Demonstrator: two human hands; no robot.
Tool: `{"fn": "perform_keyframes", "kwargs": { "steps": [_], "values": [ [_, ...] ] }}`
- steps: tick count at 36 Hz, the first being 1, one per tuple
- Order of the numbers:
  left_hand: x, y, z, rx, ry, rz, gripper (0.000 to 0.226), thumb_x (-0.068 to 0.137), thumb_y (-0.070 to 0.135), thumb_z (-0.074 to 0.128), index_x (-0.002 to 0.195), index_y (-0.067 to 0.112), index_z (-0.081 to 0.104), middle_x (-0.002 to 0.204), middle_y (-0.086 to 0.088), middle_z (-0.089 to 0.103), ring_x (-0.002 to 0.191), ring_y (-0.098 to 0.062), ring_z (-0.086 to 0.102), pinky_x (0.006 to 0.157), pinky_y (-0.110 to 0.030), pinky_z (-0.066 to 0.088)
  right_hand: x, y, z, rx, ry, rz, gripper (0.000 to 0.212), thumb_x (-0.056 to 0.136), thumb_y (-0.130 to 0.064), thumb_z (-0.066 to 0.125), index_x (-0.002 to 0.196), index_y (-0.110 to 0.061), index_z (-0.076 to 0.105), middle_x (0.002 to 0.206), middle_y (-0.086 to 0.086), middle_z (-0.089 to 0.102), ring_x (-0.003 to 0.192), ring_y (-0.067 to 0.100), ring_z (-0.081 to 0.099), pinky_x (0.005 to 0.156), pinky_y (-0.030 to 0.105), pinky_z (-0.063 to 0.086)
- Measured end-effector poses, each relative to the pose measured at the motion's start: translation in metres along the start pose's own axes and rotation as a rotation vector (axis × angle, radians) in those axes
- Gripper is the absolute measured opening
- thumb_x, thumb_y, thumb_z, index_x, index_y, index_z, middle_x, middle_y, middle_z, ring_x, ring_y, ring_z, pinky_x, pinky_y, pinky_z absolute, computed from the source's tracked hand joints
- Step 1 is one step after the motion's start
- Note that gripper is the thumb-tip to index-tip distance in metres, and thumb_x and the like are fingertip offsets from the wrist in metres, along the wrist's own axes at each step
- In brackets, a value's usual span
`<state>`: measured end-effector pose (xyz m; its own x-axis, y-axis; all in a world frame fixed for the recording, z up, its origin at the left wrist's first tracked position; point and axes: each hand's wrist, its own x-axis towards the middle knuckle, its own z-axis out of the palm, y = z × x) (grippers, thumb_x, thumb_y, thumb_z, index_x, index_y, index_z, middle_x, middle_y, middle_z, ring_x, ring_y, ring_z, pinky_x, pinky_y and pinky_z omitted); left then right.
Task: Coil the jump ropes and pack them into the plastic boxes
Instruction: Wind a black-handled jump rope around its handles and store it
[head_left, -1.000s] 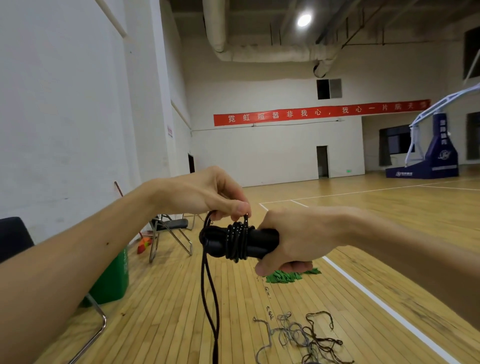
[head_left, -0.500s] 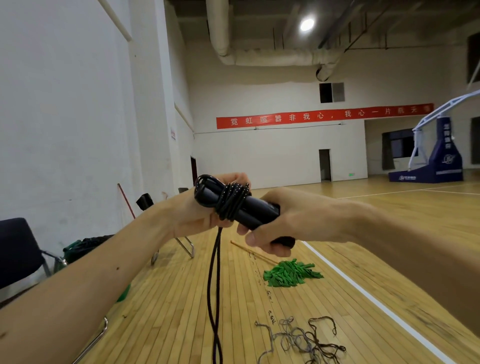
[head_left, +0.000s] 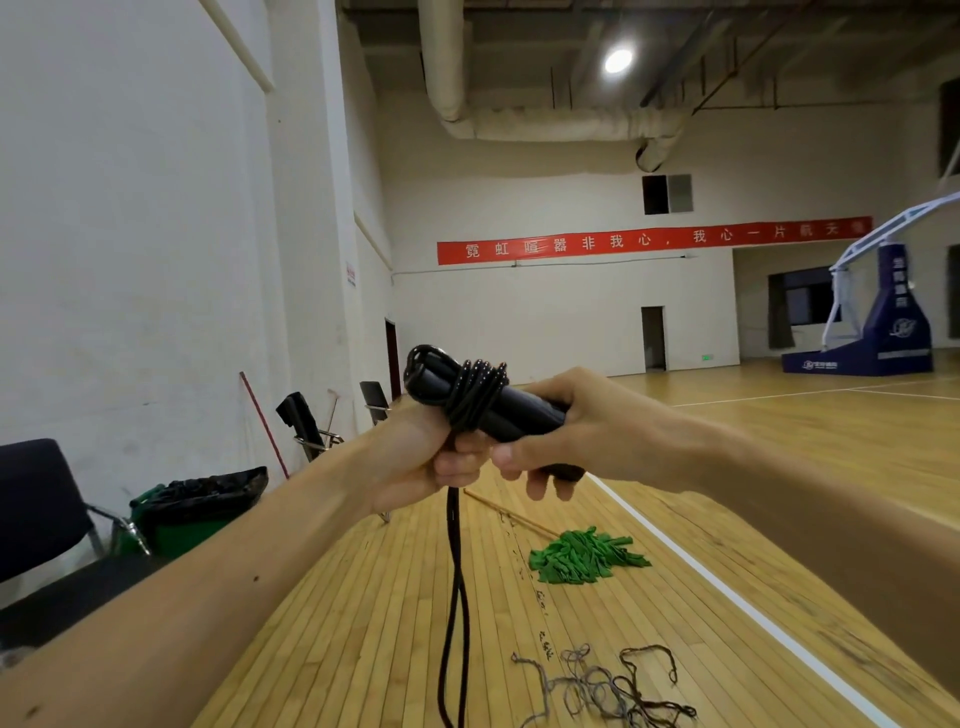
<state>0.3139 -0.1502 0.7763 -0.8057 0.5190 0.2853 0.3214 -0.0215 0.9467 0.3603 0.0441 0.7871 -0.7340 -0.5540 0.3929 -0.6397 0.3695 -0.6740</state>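
Wooden gym flooring (head_left: 363, 597) is stretching away across the lower half of the frame, and the work is happening above it at centre. The right hand (head_left: 587, 436), coming in from the right edge, is clenching around the black handles (head_left: 530, 413) of the jump rope (head_left: 475, 392), holding the pair together and tilted up toward the left. The left hand (head_left: 415, 457), reaching from the lower left, is curling its fingers around the cord just beneath the handles, gripping it where the windings end.

Several turns of cord are already sitting tight around the upper part of the handles, with a small loop poking out at their top end. Below the left hand a doubled length is hanging straight down and running out of the bottom edge. I judge the coiling as partly done: a fair stretch is waiting to be wound, and its end is hidden. No plastic boxes are showing, so packing is looking like a step not yet begun.

Further out, a green mop head (head_left: 587, 556) is lying on the boards right of centre, beside a white court line (head_left: 727, 592), and a tangle of loose threads (head_left: 608, 686) is lying near the bottom edge. At the left edge a dark chair (head_left: 36, 499) and a green bin (head_left: 197, 519) are standing against the wall. A red banner (head_left: 649, 241) is hanging on the far wall, with a blue basketball stand (head_left: 893, 327) at the right edge.
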Motion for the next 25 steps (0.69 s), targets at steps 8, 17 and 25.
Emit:
{"fn": "perform_keyframes", "kwargs": {
  "steps": [8, 17, 25],
  "values": [
    [-0.003, 0.001, 0.015, 0.055, -0.008, -0.071, 0.046, 0.108, 0.028, 0.028, 0.078, 0.010, 0.059, 0.055, 0.003, 0.027, 0.040, -0.007, 0.025, 0.041, -0.021, 0.026, 0.005, -0.001, 0.001, 0.037, 0.140, -0.016, 0.026, 0.089, -0.017, 0.076, 0.106, -0.004, 0.062, 0.082, 0.018, 0.068, 0.062, 0.021, 0.064, 0.054, 0.030, 0.053],
    [-0.013, -0.019, 0.012, 0.148, -0.058, -0.135, 0.045, 0.103, 0.053, 0.035, 0.089, 0.014, 0.052, 0.056, 0.005, 0.029, 0.044, -0.009, 0.027, 0.044, -0.021, 0.023, 0.008, 0.021, -0.022, -0.013, 0.377, 0.045, 0.027, 0.086, -0.015, 0.078, 0.107, -0.007, 0.062, 0.080, 0.012, 0.073, 0.056, 0.016, 0.064, 0.051, 0.030, 0.054],
    [-0.008, -0.021, 0.017, 0.691, 0.024, -0.052, 0.039, 0.100, 0.053, 0.047, 0.105, 0.017, 0.061, 0.057, 0.016, 0.041, 0.047, -0.001, 0.039, 0.052, -0.020, 0.035, 0.017, 0.048, -0.022, -0.388, 0.389, 0.097, 0.019, 0.091, -0.025, 0.075, 0.097, -0.015, 0.061, 0.077, 0.006, 0.070, 0.051, 0.011, 0.064, 0.047, 0.022, 0.052]
  ]
}}
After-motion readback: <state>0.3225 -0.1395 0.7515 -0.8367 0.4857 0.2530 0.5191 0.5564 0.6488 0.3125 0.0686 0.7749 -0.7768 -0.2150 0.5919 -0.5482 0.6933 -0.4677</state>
